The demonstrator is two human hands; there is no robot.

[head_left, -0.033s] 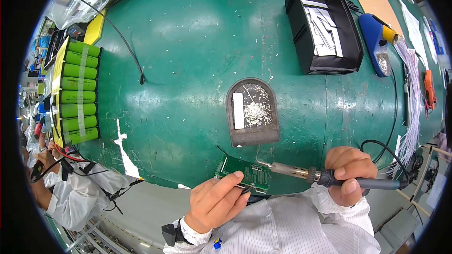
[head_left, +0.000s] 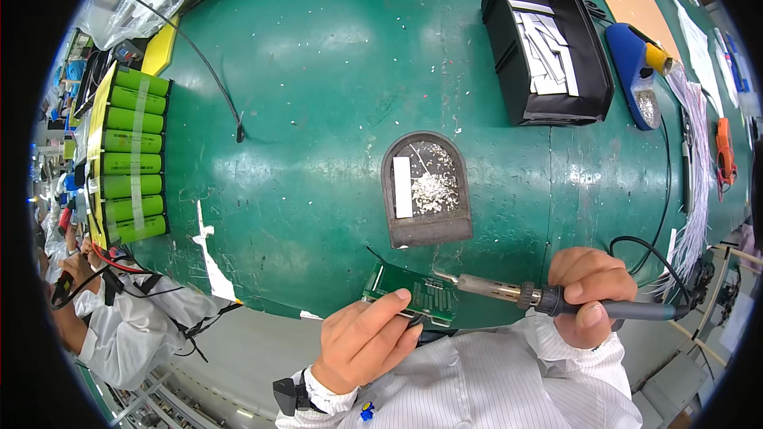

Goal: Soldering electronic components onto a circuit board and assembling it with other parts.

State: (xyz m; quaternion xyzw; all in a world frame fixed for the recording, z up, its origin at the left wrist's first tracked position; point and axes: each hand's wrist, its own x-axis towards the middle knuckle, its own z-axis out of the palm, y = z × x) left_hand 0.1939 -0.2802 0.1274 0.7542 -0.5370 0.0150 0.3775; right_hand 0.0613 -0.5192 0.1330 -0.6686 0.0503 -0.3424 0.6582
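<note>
A green circuit board (head_left: 430,295) is gripped in my left hand (head_left: 362,343) near the table's front edge, its face tilted upward with the index finger lying over it. A short dark wire sticks out from its far left corner. My right hand (head_left: 592,290) is closed round the dark handle of a soldering iron (head_left: 489,289). The iron points left, and its tip is at the board's far right corner; whether the two touch I cannot tell. Just beyond the board, a dark rounded tray (head_left: 433,234) holds a white strip (head_left: 403,187) and pale scraps (head_left: 435,192).
At the far right are a black bin (head_left: 509,71) of white strips and a blue soldering iron stand (head_left: 632,71). White wires (head_left: 693,159) and orange-handled pliers (head_left: 724,151) lie further right. A green battery pack (head_left: 131,163) stands left. Another person's sleeve (head_left: 139,342) shows lower left.
</note>
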